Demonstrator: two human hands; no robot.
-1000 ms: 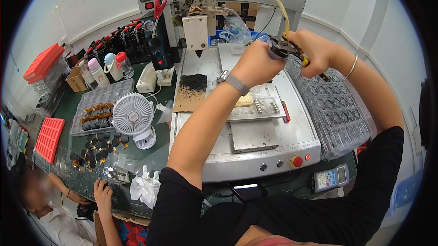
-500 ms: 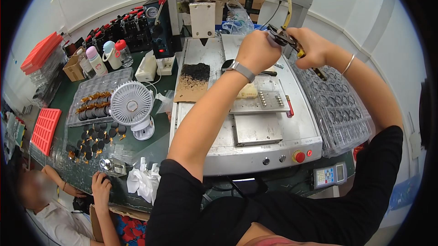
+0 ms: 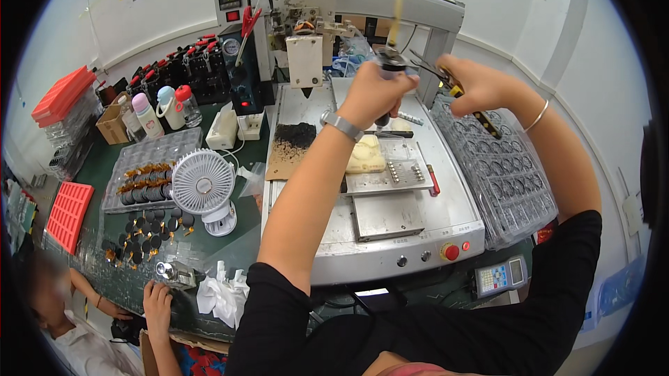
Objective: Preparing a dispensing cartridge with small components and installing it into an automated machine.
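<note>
My left hand (image 3: 371, 97) is wrapped round a dispensing syringe (image 3: 392, 61); its black top fitting shows above the fist, and a yellowish hose (image 3: 398, 6) runs up from it. Part of the barrel is hidden by my fingers, and its dark lower end comes out below the hand. To the right, my right hand (image 3: 481, 85) grips a pair of pliers (image 3: 456, 90) with black and yellow handles. Their jaws point toward the syringe fitting, a little apart from it. Both hands are above the metal bed of a benchtop machine (image 3: 306, 209).
On the bed lie a metal fixture (image 3: 387, 181) with small pins, a cream-coloured lump (image 3: 366, 154) and a black-smeared cardboard (image 3: 293, 146). Clear trays (image 3: 502, 174) are stacked on the right. A white fan (image 3: 203, 182) stands left. A co-worker's hand (image 3: 158, 306) rests at lower left.
The pliers have come away from the syringe fitting. My left hand has moved left and lower with the syringe, which now hangs more upright. The view has shifted slightly.
</note>
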